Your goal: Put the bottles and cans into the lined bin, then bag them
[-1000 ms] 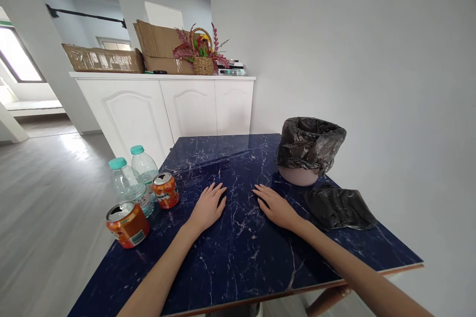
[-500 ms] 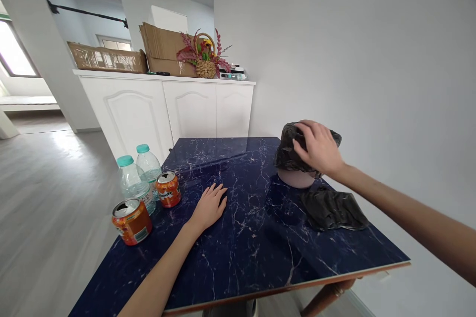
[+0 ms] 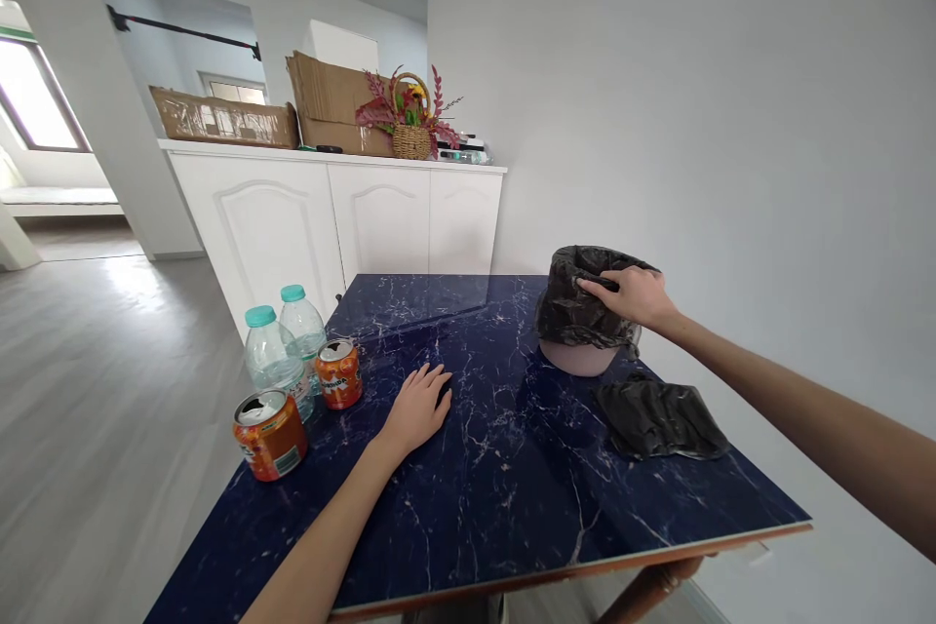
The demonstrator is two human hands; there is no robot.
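My right hand point(image 3: 630, 294) grips the rim of the black bag that lines a small pink bin point(image 3: 585, 312) at the far right of the dark blue marble table point(image 3: 483, 468). Its fingers curl over the bag's edge. My left hand point(image 3: 418, 407) lies flat and open on the tabletop near the middle, holding nothing. A folded black bag point(image 3: 658, 419) lies on the table just in front of the bin.
Two orange drink cans point(image 3: 269, 434) point(image 3: 338, 373) and two clear water bottles with teal caps point(image 3: 274, 361) stand at the table's left edge. A white cabinet point(image 3: 329, 214) with cardboard boxes and a flower basket point(image 3: 409, 122) stands behind. A white wall runs along the right.
My right hand rose from the tabletop to the bin, first lying on top of the bag, now gripping its rim. The left hand stayed flat. The view shifted slightly.
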